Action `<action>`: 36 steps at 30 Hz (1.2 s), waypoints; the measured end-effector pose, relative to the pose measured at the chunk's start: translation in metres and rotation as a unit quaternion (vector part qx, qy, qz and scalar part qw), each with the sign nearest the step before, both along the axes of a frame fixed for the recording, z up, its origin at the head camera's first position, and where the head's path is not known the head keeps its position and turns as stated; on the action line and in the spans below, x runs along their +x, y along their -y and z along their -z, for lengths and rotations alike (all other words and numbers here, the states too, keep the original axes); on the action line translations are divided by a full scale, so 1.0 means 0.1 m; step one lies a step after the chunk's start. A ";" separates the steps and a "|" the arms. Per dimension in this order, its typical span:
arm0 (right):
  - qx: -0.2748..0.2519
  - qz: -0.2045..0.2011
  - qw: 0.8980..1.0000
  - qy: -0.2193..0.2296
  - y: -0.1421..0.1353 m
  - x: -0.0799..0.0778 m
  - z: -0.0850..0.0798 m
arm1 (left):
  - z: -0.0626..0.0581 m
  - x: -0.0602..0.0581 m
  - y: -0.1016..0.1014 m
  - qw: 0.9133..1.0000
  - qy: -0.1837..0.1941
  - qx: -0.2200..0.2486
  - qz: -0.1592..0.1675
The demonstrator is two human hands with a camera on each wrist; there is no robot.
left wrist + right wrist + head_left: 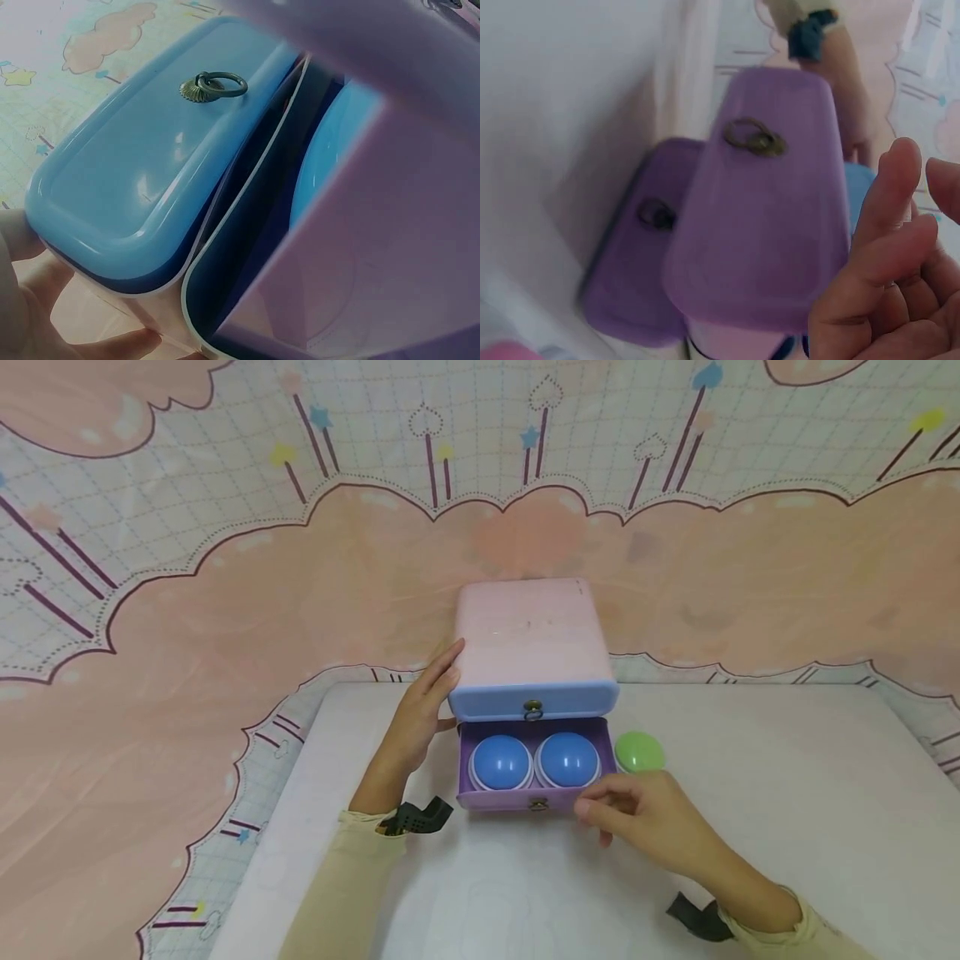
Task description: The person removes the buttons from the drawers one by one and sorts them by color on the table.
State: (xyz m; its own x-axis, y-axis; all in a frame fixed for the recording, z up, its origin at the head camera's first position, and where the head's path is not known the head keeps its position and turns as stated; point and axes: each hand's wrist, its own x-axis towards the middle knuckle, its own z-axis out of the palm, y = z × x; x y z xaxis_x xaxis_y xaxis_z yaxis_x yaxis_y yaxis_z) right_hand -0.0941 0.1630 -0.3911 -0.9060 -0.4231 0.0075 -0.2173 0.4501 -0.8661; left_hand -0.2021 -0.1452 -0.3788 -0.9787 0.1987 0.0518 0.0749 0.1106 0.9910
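Note:
A small chest of drawers [528, 631] has a pink top and a blue upper drawer front [498, 700] with a ring pull. Below it, a purple drawer [495, 801] is pulled out. Two blue domed round things [501, 762] with white rims lie side by side in it. My left hand [416, 718] rests along the chest's left side, its fingers fairly straight; in the left wrist view, fingers [45, 289] touch that side. My right hand [645, 814] is at the drawer's front right corner, fingers loosely bent with nothing between them.
A green domed round thing [640, 752] lies on the white table [787, 777], right of the drawer. Another purple drawer front [634, 247] shows beside the pulled-out one in the right wrist view. A cloud-patterned cloth [360, 585] hangs behind the table.

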 end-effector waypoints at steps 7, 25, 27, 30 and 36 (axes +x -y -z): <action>0.037 0.063 0.987 -0.143 -0.05 -0.20 -0.09 | 0.00 0.00 0.00 1.000 0.000 0.001 0.000; 0.181 0.014 0.940 -0.288 0.01 -0.54 -0.02 | 0.00 0.00 -0.01 1.000 -0.001 0.003 0.001; 0.203 0.000 0.940 -0.272 0.02 -0.56 -0.02 | 0.00 0.01 -0.01 1.000 -0.001 0.002 0.001; 0.229 -0.016 0.939 -0.255 0.04 -0.60 -0.02 | 0.00 0.01 -0.01 1.000 -0.002 0.003 0.001; 0.251 -0.039 0.937 -0.242 0.08 -0.66 -0.04 | 0.00 0.00 -0.01 1.000 -0.001 0.005 0.000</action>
State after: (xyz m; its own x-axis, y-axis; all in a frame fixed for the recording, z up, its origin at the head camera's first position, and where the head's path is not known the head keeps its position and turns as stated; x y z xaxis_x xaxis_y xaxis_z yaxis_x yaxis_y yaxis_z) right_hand -0.1600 0.1554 -0.3870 -0.8145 -0.5477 0.1912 -0.5783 0.7408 -0.3417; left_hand -0.2019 -0.1444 -0.3791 -0.9786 0.1982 0.0554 0.0767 0.1014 0.9919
